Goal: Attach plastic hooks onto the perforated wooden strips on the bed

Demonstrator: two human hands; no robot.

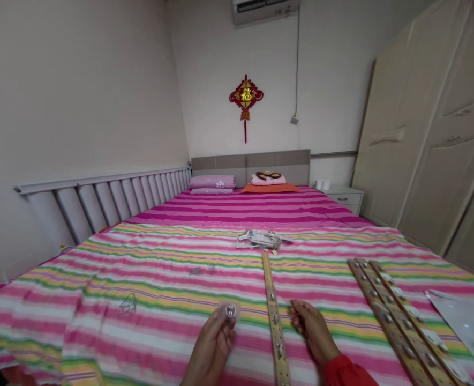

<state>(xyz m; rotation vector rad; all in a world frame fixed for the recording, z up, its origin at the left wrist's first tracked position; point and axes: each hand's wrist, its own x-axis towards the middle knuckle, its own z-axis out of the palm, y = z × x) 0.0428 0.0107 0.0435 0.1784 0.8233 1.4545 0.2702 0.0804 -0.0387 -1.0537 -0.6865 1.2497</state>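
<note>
Left hand [215,340] pinches small clear plastic packet [230,311]; right hand [312,327], apart, grip unclear, could knock long yellow perforated strip [274,307] at its nine o'clock if swept inward.

On the red wall ornament [245,114], one Chinese char. [246,95] can be read: 福, in gold colour, at the centre. Smaller gold marks [237,96] beside it are too small to tell. Any txt on the plastic pkg. [263,239] upon the bed [172,305] is too blurred to read.
</note>
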